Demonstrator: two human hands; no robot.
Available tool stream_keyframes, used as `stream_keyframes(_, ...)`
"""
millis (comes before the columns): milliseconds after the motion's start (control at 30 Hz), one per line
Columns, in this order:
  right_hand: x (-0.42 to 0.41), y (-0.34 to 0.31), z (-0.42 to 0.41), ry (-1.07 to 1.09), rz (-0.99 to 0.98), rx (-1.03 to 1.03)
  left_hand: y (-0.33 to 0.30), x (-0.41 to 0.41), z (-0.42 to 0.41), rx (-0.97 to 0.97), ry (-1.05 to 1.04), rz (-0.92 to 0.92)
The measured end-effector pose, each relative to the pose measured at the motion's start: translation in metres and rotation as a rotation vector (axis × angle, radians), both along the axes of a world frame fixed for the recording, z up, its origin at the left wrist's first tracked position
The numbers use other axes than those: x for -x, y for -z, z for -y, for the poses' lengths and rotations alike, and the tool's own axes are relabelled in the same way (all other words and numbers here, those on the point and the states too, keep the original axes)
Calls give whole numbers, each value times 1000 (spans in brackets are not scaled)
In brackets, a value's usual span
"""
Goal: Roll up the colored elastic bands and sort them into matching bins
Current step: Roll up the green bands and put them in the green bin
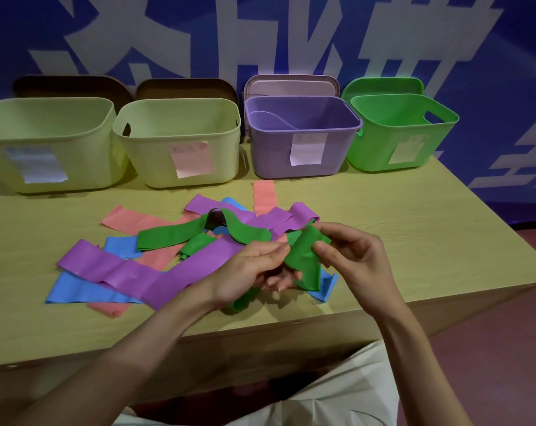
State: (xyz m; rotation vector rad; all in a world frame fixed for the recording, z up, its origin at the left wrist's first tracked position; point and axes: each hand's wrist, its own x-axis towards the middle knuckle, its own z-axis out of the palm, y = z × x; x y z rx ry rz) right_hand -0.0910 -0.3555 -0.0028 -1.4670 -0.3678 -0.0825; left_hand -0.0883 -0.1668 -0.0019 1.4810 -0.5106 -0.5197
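Observation:
A green elastic band (303, 259) is lifted above the table's front right; my left hand (254, 269) pinches its left edge and my right hand (349, 256) pinches its upper right part. Its lower end loops down under my left wrist. Behind lies a pile of flat bands: another green band (174, 236), purple bands (137, 276), blue bands (76, 292) and pink bands (128, 221). Along the back stand a purple bin (303, 167) holding a purple band, a green bin (402, 149) and two pale yellow bins (180, 167) (45, 167).
The bins carry paper labels on their fronts, and lids lean behind them against a blue wall. The wooden table (414, 235) ends at a front edge just below my wrists and a right edge past the green bin.

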Motion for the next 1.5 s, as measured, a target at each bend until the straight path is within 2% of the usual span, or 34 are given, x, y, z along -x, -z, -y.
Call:
stream_keyframes(200, -7, 10, -2, 69, -1, 23, 5, -9, -4, -241, -277, 312)
stream_keyframes(333, -9, 11, -5, 104, -36, 26, 7, -9, -5, -191, -380, 337)
stream_keyframes(500, -10, 13, -7, 123, -50, 29, 7, -6, -3, -269, -433, 461)
stream_keyframes(700, -10, 10, -12, 175, -22, 60, 6, -7, 1, -228, -499, 476)
stream_keyframes(800, -12, 8, -11, 222, 55, 134, 5, -9, 2, -228, -532, 488)
stream_keyframes(967, -16, -2, 3, 71, 103, 164, 6, -9, 0, -246, -484, 500)
stream_keyframes(1167, -28, -16, 23, -122, 203, 392, -3, -12, -3, -293, -391, 462)
stream_keyframes(1400, -35, -29, 32, -118, 306, 694, -22, -21, -2, -263, -289, 324)
stream_keyframes(1500, -36, -31, 32, -96, 478, 807, -31, -26, -1, -255, -285, 240)
